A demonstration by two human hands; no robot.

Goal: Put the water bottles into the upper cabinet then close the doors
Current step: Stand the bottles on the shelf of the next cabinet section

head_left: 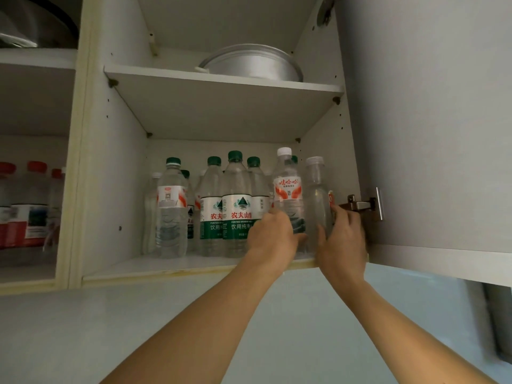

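The upper cabinet's lower shelf (177, 266) carries several water bottles. Green-capped bottles with green labels (235, 206) stand in the middle, and a green-capped one with a red-and-white label (170, 209) stands to the left. My left hand (273, 235) grips the lower part of a white-capped bottle with a red-and-white label (286, 189). My right hand (343, 238) grips a second white-capped clear bottle (317, 195) at the shelf's right end, beside the cabinet wall. Both bottles stand upright on the shelf.
The grey cabinet door (432, 128) stands open at the right, its hinge (365, 205) just right of my right hand. A metal basin (255, 63) sits on the shelf above. Red-capped bottles (30, 203) fill the neighbouring compartment at left. A pale wall lies below.
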